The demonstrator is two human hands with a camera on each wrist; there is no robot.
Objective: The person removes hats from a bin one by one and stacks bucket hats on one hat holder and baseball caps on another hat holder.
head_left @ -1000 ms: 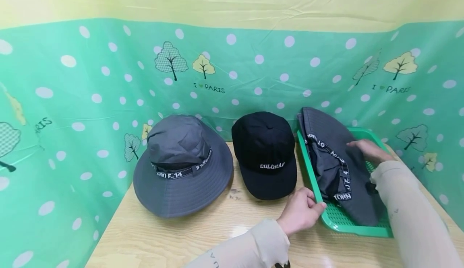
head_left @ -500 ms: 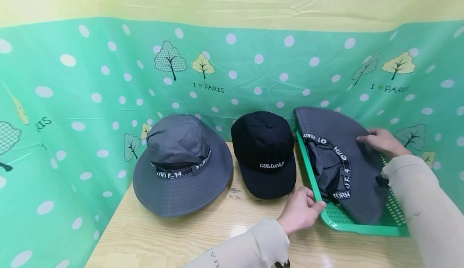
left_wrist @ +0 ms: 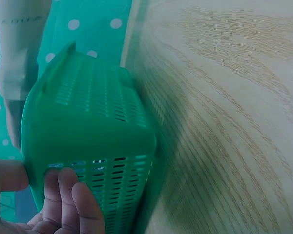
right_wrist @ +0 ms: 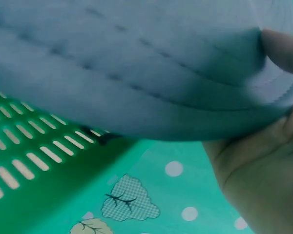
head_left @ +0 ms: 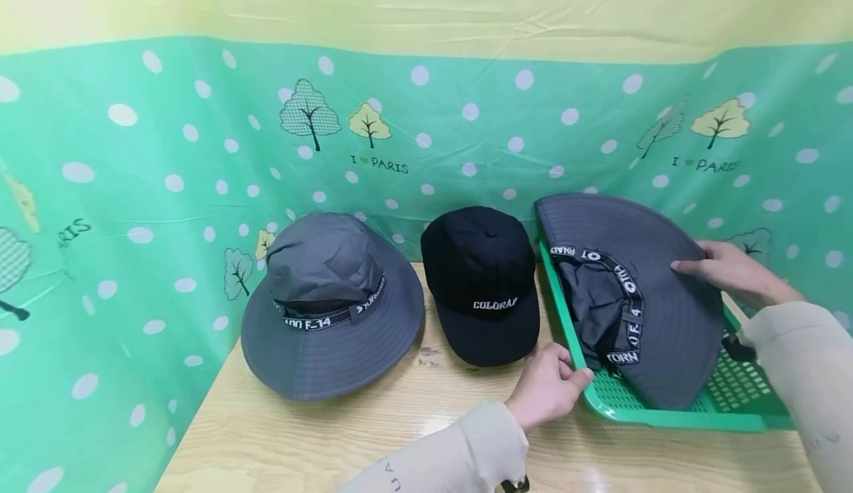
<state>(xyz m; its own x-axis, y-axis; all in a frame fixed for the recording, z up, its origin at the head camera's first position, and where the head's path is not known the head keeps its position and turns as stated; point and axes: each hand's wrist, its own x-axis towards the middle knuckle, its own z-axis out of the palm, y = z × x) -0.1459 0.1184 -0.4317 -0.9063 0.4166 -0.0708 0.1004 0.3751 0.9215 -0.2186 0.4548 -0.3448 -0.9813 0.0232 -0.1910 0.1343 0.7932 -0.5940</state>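
A dark grey bucket hat leans tilted in the green plastic basket, its lettered band facing left and its brim standing above the rim. My right hand pinches the brim's right edge, thumb on the near face; in the right wrist view the brim passes between thumb and palm. At the basket's front left, my left hand grips the rim. The left wrist view has the thumb over the rim and the fingers curled against the slotted wall. The fingers behind the brim are hidden.
Left of the basket a black cap with white lettering sits on the wooden table. Farther left stands another grey bucket hat. A green and yellow printed cloth hangs behind and along the sides.
My right hand has moved right with the brim, which has swung open to the right and shows more of its face and the basket. The left hand keeps its grip on the rim.
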